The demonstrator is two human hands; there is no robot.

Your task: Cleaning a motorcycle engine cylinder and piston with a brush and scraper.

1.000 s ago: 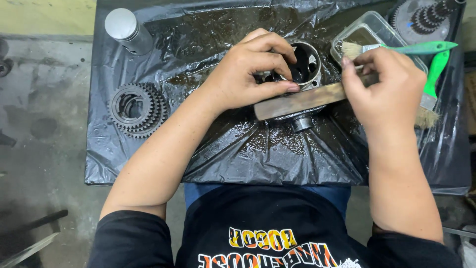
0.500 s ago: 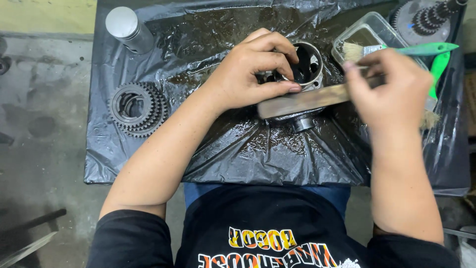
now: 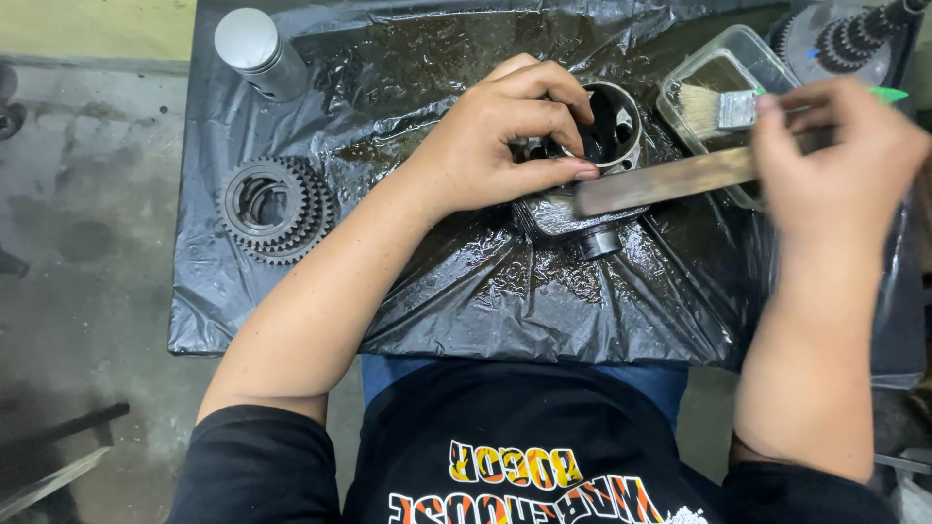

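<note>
Paintbrush (image 3: pixel 723 107) across clear plastic tub (image 3: pixel 748 49)

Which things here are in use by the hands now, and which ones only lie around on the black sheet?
In use:
- left hand gripping the metal cylinder part
- right hand holding the flat metal bar laid across that part

Lying about:
- stacked gears
- grey piston
- paintbrush resting on the clear plastic tub
- gear shaft
- black plastic sheet underneath
</note>
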